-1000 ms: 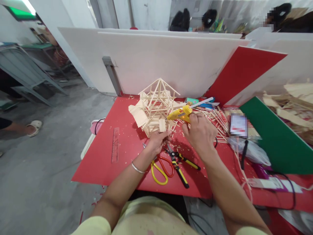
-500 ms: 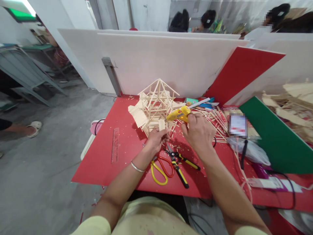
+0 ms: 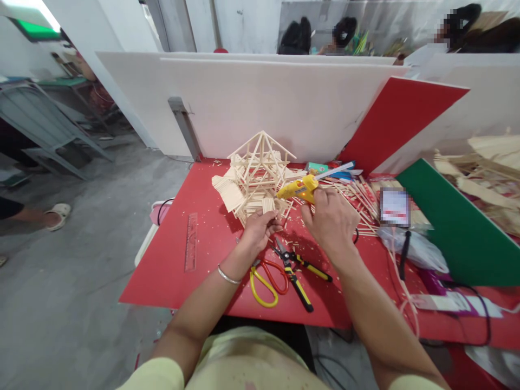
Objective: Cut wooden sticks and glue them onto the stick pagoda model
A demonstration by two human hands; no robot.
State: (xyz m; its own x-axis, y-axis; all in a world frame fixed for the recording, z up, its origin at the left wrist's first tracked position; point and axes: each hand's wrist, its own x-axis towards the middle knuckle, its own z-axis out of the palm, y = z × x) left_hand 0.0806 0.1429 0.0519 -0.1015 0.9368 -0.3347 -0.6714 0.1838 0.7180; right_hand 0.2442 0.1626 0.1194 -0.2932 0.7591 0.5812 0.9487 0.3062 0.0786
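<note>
My right hand (image 3: 331, 219) is wrapped round a yellow hot glue gun (image 3: 298, 188), a white glue stick (image 3: 335, 170) jutting from its back. The gun's nozzle points left, close above a small panel of pale wooden sticks (image 3: 268, 205). That panel sits at the fingertips of my left hand (image 3: 261, 230), which is closed in a pinch; the fingers partly hide the grip. Just behind stands a model frame of thin sticks (image 3: 262, 157) with a peaked top and flat stick panels round its sides.
Red-and-yellow-handled scissors (image 3: 264, 290) and black-and-yellow cutters (image 3: 298, 276) lie near the front. A clear ruler (image 3: 190, 242) is at left. Loose sticks (image 3: 361, 203), a plastic bag (image 3: 414, 249) and a green board (image 3: 459, 227) are on the right. White boards (image 3: 264, 108) rise behind.
The glue gun's nozzle stays by the small panel, and both hands hold nearly the same pose. The view has shifted very slightly.
</note>
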